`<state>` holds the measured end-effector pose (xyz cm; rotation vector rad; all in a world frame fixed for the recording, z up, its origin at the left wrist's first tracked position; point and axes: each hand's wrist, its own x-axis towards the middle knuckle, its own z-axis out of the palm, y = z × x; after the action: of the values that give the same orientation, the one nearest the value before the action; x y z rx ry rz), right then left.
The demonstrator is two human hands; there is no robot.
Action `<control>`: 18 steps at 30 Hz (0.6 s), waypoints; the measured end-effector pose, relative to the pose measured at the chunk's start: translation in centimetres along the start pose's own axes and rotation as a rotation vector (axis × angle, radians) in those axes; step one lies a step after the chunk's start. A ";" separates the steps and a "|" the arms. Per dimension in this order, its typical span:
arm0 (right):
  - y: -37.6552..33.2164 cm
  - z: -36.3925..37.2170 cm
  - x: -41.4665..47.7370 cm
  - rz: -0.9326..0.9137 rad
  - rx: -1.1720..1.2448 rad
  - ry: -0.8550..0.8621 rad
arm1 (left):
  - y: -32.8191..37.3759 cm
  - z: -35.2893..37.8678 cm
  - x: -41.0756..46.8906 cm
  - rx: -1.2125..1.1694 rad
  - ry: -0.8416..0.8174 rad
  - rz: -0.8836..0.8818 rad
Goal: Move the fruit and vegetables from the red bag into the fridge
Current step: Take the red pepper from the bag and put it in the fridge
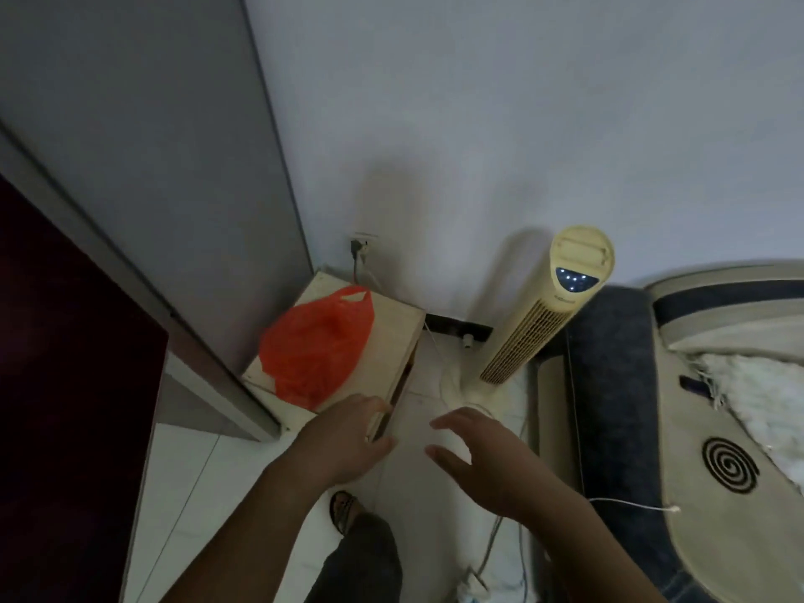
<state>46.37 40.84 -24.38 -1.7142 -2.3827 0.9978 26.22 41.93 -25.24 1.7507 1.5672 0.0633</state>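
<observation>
Both forearms reach fwd from the bottom edge, hands side by side, low over the white tiled floor point(182, 480).

Left hand point(348, 441): palm down, fingers loosely bent, holds nothing. Its fingertips overlap the near corner of the wooden box point(391, 337) (touching or just above it: cannot tell).

Right hand point(483, 459): fingers spread and curved, thumb well apart from them, nothing in its grasp. It hovers over the floor btwn the box and the base of the tower fan point(544, 311).

Red bag point(315, 346): thin plastic, slumped on top of the box, handle loop at its far end. Contents can't be made out thru the plastic. The bag lies just beyond the left hand; neither hand touches it.

The box sits in the corner, against the wall and just beside the grey side of the fridge point(152, 167); the fridge's dark maroon front is at far left.

Wall socket point(363, 245) w/ a plug in it, just behind the box.

The fan is upright and cream, w/ lit dots on its top panel.

Right of the fan: a dark blue cushion edge point(609, 385) and a cream rug w/ a black spiral mark point(731, 465).

Sandalled foot point(343, 511) on the floor, below the left hand.
</observation>
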 end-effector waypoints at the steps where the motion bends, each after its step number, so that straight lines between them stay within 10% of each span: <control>1: 0.0 -0.5 1.7 0.016 -0.003 -0.012 | -0.4 -1.0 2.2 -0.014 -0.009 -0.002; 18: -2.7 0.5 30.7 -0.352 -0.143 -0.325 | -15.9 -9.1 14.9 0.069 0.138 -0.340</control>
<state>32.01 66.63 -33.38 -1.1702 -2.8843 1.1403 12.08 58.50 -34.35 1.5342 1.9686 -0.0380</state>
